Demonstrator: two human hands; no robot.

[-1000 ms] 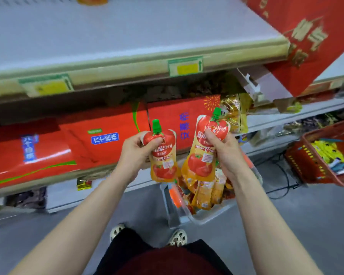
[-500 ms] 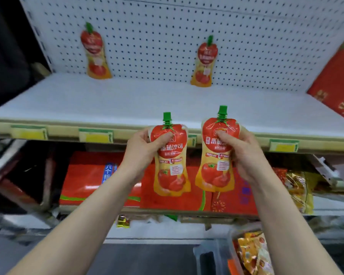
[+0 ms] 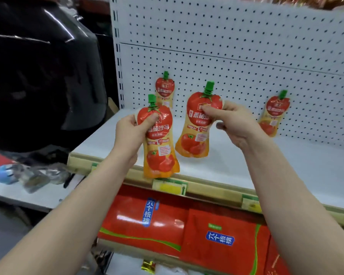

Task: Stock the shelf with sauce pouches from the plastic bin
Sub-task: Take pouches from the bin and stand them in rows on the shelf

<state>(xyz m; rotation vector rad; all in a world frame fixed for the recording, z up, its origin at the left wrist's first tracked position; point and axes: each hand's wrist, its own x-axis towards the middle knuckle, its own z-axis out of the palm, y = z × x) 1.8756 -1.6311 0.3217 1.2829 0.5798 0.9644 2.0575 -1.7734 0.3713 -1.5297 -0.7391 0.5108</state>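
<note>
My left hand grips a tomato sauce pouch with a green cap by its red top, held upright over the front edge of the white shelf. My right hand pinches a second pouch by its top, hanging over the shelf surface a little further in. Two more pouches lean against the white pegboard at the back: one at the far left, partly behind my left pouch, and one to the right of my right hand. The plastic bin is out of view.
A large glossy black object stands left of the shelf upright. Red gift boxes fill the shelf below. Yellow price tags line the shelf's front rail. A lower grey counter at left holds small wrapped items.
The view has risen from the bin to the upper shelf. Both hands have carried their pouches up and forward, from below the shelf edge to over its surface.
</note>
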